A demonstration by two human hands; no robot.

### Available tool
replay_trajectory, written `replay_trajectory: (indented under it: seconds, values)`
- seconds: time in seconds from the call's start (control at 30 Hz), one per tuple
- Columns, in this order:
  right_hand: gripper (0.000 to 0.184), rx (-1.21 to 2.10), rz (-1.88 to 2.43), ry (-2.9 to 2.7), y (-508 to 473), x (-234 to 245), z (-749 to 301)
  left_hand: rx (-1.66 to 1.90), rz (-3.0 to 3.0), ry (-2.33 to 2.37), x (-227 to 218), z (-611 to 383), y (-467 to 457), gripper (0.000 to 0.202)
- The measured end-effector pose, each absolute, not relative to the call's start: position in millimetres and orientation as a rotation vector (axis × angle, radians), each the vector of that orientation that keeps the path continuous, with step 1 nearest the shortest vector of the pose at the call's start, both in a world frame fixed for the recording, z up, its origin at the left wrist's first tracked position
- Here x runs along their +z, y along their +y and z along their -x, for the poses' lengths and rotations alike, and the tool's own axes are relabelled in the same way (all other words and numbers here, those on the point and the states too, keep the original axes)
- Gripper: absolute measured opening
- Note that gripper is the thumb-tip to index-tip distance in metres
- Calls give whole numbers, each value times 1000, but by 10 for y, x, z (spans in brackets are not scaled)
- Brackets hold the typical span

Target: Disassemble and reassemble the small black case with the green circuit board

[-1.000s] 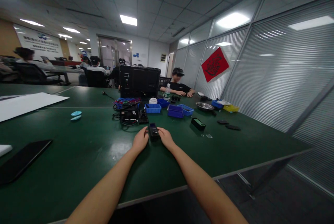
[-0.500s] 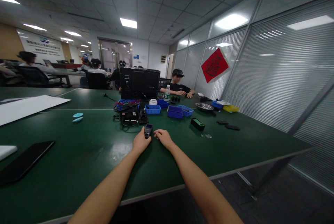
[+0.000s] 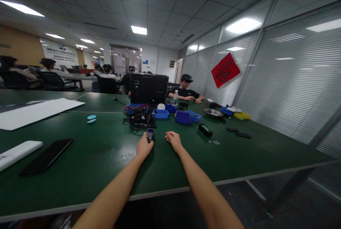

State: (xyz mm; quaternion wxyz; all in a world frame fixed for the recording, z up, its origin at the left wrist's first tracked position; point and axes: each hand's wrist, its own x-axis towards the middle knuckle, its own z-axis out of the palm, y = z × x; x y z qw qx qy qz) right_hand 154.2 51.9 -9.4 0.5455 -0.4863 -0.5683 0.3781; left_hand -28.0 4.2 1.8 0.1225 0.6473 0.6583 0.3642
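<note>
A small dark handheld device with a screen and buttons point(image 3: 150, 134) is upright in my left hand point(image 3: 144, 146), its thumb lying along the lower right side. My right hand point(image 3: 174, 140) is over the green table a short way to the right, apart from the device. Its fingers are curled together and nothing shows in them; the palm side is hidden. Just beyond the device lie a black box with cables point(image 3: 138, 120) and a black stand-like part point(image 3: 151, 121).
Blue bins point(image 3: 161, 114), a baseball point(image 3: 161, 106), a bottle point(image 3: 175, 98) and a monitor point(image 3: 149, 88) stand farther back. To the right are a black-and-green box point(image 3: 205, 130) and a metal bowl point(image 3: 213, 112). A black slab point(image 3: 47, 156) lies left. A person point(image 3: 186, 90) sits opposite.
My right hand has moved right, away from the device. My left hand still grips the device. The camera view has turned slightly left.
</note>
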Motion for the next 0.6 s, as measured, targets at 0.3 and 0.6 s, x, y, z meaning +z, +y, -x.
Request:
replay_trajectory:
  seconds: [0.3, 0.6]
  values:
    - [24, 922, 1089, -1278, 595, -155, -1590, 986, -1755, 2130, 74, 763, -8, 56]
    - [24, 941, 1069, -1235, 631, -171, -1608, 925, -1678, 2319, 141, 1469, -62, 57]
